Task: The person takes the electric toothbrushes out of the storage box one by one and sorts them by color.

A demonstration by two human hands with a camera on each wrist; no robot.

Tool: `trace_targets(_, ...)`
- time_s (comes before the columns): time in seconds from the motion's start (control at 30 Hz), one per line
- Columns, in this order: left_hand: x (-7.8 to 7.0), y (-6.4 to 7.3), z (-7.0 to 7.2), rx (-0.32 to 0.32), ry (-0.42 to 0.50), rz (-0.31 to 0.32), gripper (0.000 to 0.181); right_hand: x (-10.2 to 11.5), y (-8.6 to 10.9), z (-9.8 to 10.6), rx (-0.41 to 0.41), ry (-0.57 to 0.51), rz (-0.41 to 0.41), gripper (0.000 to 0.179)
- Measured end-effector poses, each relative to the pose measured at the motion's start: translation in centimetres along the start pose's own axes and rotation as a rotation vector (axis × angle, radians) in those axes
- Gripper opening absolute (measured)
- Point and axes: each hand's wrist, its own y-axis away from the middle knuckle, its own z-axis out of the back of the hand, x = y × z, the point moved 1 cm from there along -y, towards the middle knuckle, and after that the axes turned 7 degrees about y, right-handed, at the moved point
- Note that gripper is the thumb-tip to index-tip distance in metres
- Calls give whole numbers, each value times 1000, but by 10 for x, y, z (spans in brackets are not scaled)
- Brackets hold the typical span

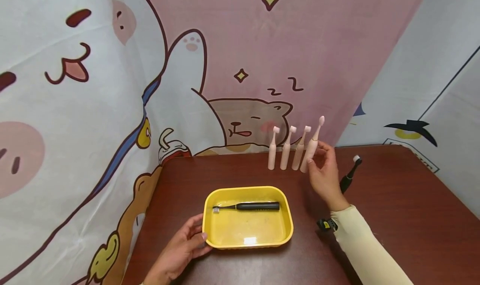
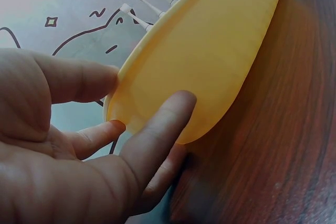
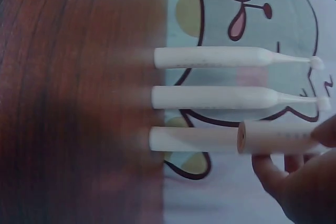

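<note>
Pinching smooth pink toothbrush (image 1: 311, 149) (tapered, slender): right hand (image 1: 325, 174)

Head view overlooks the table (image 1: 393, 218); wrist views sit close, sharing pink toothbrushes (image 1: 285, 153).

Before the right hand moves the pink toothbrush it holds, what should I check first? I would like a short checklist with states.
1. Right hand grips the fourth pink toothbrush: ok, lifted and tilted.
2. Three other pink brushes stand upright: ok.
3. Left hand steadies the tray: ok.
4. Room in the tray beside the black brush: ok.
5. Second black brush behind the right hand stays untouched: cannot tell.
</note>
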Motion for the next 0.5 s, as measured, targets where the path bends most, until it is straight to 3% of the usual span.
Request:
trace_targets(0.13, 2, 0, 1, 0, 0, -3, 68, -12, -3, -10, -73, 3, -58, 55)
trace_targets(0.33, 2, 0, 1, 3, -1, -6, 68, -30, -9, -18, -135, 89, -154, 52)
trace_targets(0.5, 2, 0, 1, 5, 1, -4, 68, -40, -17, -22, -172, 99, -178, 53)
